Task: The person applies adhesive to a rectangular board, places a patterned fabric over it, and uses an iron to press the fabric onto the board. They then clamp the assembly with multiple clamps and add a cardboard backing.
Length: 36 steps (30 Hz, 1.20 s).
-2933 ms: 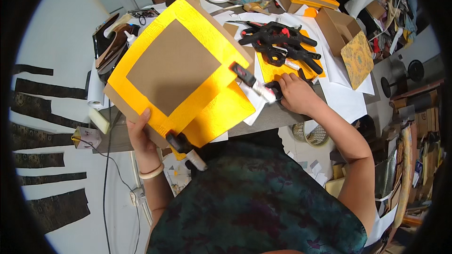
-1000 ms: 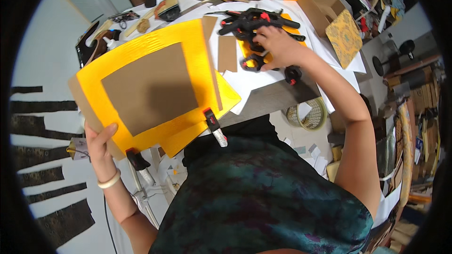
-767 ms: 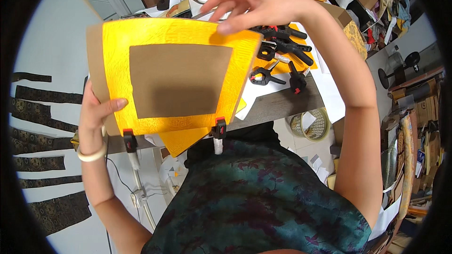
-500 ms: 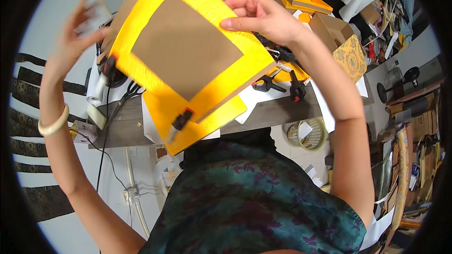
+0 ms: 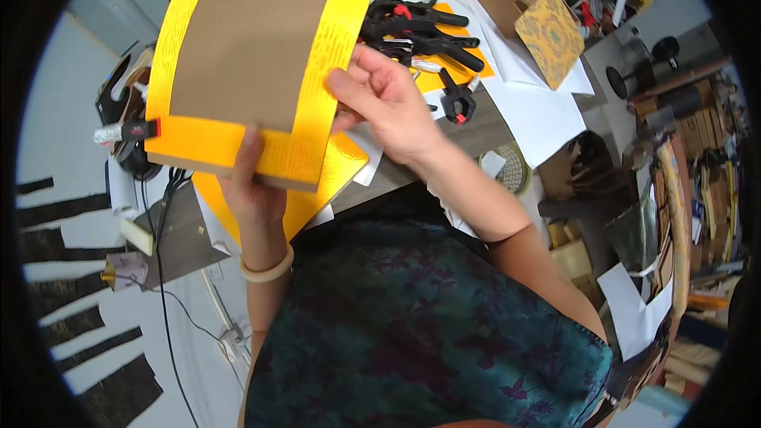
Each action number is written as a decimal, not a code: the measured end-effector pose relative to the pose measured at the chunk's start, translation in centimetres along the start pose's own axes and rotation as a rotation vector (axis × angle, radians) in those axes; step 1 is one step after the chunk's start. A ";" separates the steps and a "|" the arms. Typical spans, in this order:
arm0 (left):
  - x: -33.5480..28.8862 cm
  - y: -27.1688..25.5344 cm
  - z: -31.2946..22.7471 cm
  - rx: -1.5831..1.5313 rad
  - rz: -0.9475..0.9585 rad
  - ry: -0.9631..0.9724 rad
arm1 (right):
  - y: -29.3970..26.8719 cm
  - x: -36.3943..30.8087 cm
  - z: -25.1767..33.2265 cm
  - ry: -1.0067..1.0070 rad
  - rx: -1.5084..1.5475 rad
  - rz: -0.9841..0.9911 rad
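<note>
I hold a cardboard panel wrapped in shiny yellow paper (image 5: 317, 55), its bare brown middle facing me, up in front of my chest. My left hand (image 5: 252, 182) grips its lower edge from beneath, thumb on the yellow border. My right hand (image 5: 388, 99) pinches the panel's right edge. A black spring clamp with a red tip (image 5: 127, 131) is clipped on the panel's left lower corner. Under the panel a second yellow sheet (image 5: 333, 178) lies on the table.
A pile of black spring clamps (image 5: 420, 28) lies on the table beyond my right hand, one more clamp (image 5: 456, 101) nearer. An open cardboard box with a yellow patterned lid (image 5: 535, 12) stands at the right. White paper sheets (image 5: 539, 111), a tape roll (image 5: 511, 168) and cluttered shelves are at right.
I have turned the yellow panel around in the air. My left hand moved from its upper left side to its lower edge, and my right hand shifted to the right edge.
</note>
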<state>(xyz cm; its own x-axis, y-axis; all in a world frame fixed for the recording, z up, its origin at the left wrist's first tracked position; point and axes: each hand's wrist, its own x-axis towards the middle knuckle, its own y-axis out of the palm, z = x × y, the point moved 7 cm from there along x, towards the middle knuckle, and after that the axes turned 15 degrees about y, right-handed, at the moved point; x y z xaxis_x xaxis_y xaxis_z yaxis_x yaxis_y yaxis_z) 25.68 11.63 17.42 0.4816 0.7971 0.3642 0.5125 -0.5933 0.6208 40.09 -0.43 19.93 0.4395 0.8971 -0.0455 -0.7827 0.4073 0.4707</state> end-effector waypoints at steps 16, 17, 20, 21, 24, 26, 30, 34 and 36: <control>0.3 -2.3 1.3 -0.071 -0.119 -0.121 | -17.1 -7.0 3.3 -0.250 -2.277 0.179; 0.5 -2.4 1.3 -0.060 -0.127 -0.110 | -16.6 -7.2 3.4 -0.229 -2.262 0.157; 0.9 -2.3 1.2 -0.060 -0.141 -0.077 | -12.3 -6.3 4.3 -0.164 -1.843 -0.070; 1.0 -2.3 1.4 -0.072 -0.143 -0.073 | -10.8 -6.0 4.0 -0.145 -1.698 -0.145; 1.1 -1.5 1.1 -0.053 -0.140 -0.053 | -5.9 -5.0 1.5 -0.089 -1.496 -0.196; 1.0 -1.0 0.6 -0.031 -0.150 -0.004 | -3.2 -4.1 0.2 -0.081 -1.451 -0.221; 0.8 -1.0 -0.2 0.022 -0.154 0.101 | 0.5 -3.5 0.1 -0.226 -1.484 -0.241; 0.6 -1.7 -0.2 0.043 -0.127 0.143 | 1.4 -2.6 -1.3 -0.102 -1.591 -0.170; 0.5 -2.2 -0.1 0.068 -0.123 0.173 | 1.6 -2.6 -1.3 -0.089 -1.615 -0.158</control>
<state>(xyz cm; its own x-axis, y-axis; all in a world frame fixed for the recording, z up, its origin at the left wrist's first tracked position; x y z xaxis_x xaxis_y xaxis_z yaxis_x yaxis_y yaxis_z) 24.67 13.36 16.32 0.2868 0.8677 0.4060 0.6094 -0.4922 0.6216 37.13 -1.87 19.63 0.5341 0.8422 0.0741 -0.3269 0.2866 -0.9005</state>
